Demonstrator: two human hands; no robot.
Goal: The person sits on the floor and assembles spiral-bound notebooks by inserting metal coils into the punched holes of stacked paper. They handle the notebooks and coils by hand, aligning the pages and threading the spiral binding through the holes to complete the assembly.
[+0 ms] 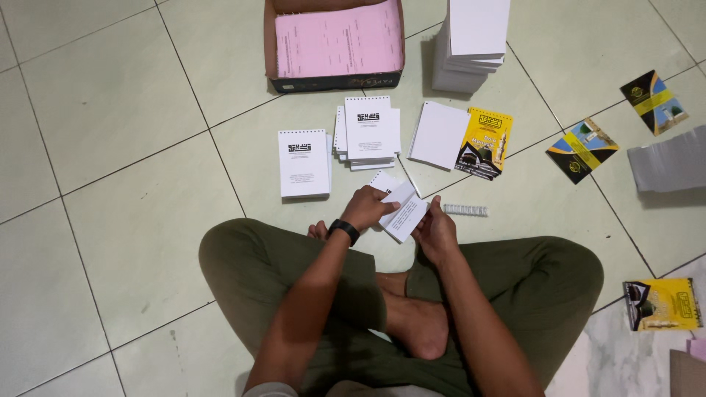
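I sit cross-legged on a tiled floor. My left hand (368, 208), with a black wristband, and my right hand (436, 231) both grip a small stack of white printed pages (404, 212) held just above my knees. A white plastic binding comb (465, 210) lies on the floor right of my hands. Further out lie a single white punched booklet (304, 162), a pile of the same booklets (368, 132), a stack of blank white sheets (439, 134) and a yellow-and-black cover (484, 143).
A brown cardboard box (270, 44) with pink sheets stands at the top centre, a tall white paper stack (471, 44) beside it. Two loose yellow-black covers (582, 151) (653, 101), a grey stack (671, 167) and another yellow cover (662, 304) lie to the right.
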